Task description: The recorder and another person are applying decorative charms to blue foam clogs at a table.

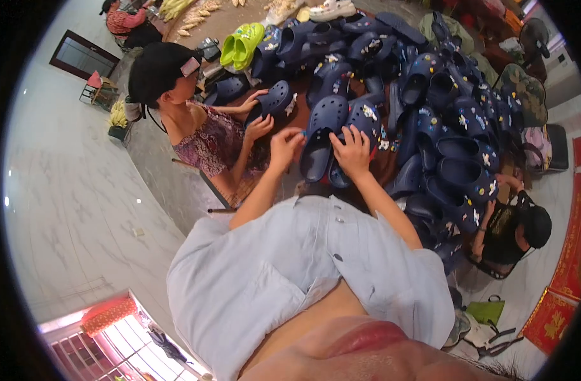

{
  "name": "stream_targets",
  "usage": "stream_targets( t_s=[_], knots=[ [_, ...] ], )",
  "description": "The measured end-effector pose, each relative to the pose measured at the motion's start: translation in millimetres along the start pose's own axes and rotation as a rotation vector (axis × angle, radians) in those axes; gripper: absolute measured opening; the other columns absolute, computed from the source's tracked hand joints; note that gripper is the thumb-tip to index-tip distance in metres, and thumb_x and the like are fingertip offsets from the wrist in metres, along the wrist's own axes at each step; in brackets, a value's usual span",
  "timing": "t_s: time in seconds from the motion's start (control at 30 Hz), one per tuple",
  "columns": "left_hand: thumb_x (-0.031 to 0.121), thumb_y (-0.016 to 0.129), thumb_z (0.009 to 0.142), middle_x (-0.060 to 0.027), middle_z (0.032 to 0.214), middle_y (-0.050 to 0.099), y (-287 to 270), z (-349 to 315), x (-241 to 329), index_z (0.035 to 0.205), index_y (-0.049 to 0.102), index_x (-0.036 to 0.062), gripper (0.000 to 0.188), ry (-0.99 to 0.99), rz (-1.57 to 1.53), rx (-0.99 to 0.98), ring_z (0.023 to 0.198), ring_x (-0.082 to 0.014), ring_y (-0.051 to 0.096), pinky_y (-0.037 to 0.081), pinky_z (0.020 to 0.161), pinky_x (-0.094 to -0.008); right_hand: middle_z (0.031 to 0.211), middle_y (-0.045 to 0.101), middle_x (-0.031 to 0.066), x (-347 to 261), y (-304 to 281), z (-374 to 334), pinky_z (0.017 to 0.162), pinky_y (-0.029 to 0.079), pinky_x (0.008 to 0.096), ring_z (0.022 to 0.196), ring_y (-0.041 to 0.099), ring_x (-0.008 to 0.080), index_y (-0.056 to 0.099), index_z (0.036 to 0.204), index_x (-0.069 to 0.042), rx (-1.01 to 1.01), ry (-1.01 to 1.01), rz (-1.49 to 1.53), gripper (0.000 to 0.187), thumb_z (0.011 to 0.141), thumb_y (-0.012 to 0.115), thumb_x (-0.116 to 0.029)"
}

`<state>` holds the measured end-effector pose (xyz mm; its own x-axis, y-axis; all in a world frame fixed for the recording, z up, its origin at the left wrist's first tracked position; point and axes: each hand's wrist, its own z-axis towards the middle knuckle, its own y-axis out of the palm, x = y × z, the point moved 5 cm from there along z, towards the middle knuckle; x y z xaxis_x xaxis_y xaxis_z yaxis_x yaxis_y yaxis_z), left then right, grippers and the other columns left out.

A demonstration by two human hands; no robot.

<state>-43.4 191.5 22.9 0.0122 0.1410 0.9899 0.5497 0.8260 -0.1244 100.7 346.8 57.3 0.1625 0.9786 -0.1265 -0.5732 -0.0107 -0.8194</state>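
Note:
A plain navy clog [329, 113] with holes in its top lies in front of me, toe pointing away. Beside it on the right is another navy clog [363, 117] that has white and coloured charms on it. My left hand [286, 150] is closed, fingertips pinching the left side of the plain clog. With bent fingers my right hand [352, 151] grips that clog's right edge, close to the charmed clog. What lies under the right fingertips is hidden.
Piles of navy clogs [459, 149] cover the table at right and far side. A lime green pair [242, 46] stands at the back left. On my left, a person [208, 120] in a black cap holds a navy clog [274, 98]; another person [519, 225] sits at right.

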Motion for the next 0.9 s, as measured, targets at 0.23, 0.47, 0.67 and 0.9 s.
stream_targets(
  t_s=[0.23,0.47,0.67,0.9],
  knots=[
    [0.010,0.067,0.082,-0.0037,0.079,0.065,2.8,68.7,14.2,0.093,0.067,-0.0022,0.016,0.004,-0.018,0.034,0.072,-0.0104,0.059,0.046,0.065,-0.0230,0.117,0.055,0.0063,1.9,-0.2,2.1,0.095,0.036,0.0461,0.115,0.047,0.0263,0.064,0.110,-0.026,-0.004,0.035,-0.010,0.040,0.071,0.069,-0.022],
    [0.013,0.074,0.077,-0.0014,0.075,0.065,44.7,130.1,18.2,0.089,0.069,0.0003,0.017,0.064,0.078,-0.054,0.067,-0.0093,0.057,0.045,0.061,-0.0232,0.116,0.056,0.0035,2.4,2.9,1.8,0.096,0.036,0.0448,0.115,0.048,0.0247,0.065,0.108,-0.030,-0.022,0.073,-0.050,0.040,0.070,0.070,-0.022],
    [0.016,0.077,0.072,-0.0086,0.082,0.071,71.6,144.3,26.1,0.088,0.071,0.0030,0.021,0.228,0.356,-0.140,0.073,-0.0131,0.066,0.051,0.068,-0.0270,0.116,0.056,0.0027,2.2,-0.7,0.3,0.097,0.036,0.0435,0.115,0.048,0.0240,0.065,0.108,-0.030,-0.044,0.100,-0.039,0.040,0.069,0.070,-0.022],
    [0.014,0.076,0.071,-0.0108,0.080,0.068,81.5,149.1,19.2,0.087,0.070,0.0027,0.020,0.544,0.490,-0.164,0.070,-0.0188,0.066,0.052,0.066,-0.0305,0.115,0.057,0.0024,-1.0,-2.6,2.2,0.096,0.036,0.0433,0.116,0.048,0.0231,0.065,0.107,-0.029,-0.039,0.112,-0.040,0.038,0.070,0.070,-0.022]
  ],
)
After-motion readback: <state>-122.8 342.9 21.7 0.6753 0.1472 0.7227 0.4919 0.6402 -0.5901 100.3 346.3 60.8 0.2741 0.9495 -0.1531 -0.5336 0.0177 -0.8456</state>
